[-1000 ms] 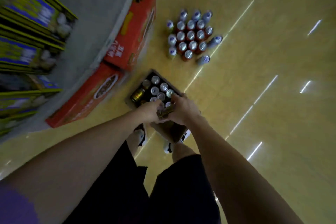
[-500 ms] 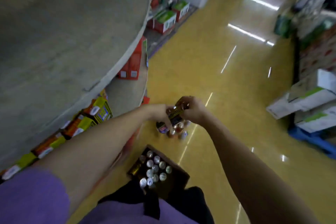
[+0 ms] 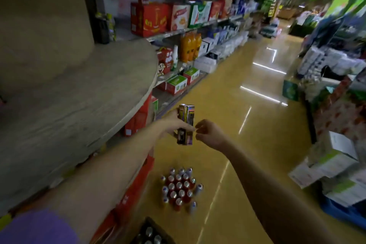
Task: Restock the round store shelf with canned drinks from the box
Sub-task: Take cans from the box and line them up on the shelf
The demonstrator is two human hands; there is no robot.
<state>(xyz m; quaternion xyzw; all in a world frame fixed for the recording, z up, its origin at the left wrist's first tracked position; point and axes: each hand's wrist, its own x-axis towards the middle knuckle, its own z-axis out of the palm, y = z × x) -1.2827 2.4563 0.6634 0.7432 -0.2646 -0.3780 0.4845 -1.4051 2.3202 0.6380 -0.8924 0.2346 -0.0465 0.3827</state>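
The left hand (image 3: pixel 168 125) gripped two slim cans (image 3: pixel 185 124) upright & side by side, fingers curled round them, held in the air just off the rim of the round shelf (image 3: pixel 83 105), whose gray top was bare where visible. The right hand (image 3: pixel 208 132) sat just right of the cans w/ fingers curled, fingertips at or nearly at the cans, but I couldn't tell if it actually pinched them. Down on the yellow floor (image 3: pixel 247 144) stood a cluster of red & silver cans (image 3: pixel 179 188), & the box (image 3: pixel 151 233) w/ more can tops showed at the bottom edge of the view, by red cartons (image 3: pixel 136 186) under the shelf.
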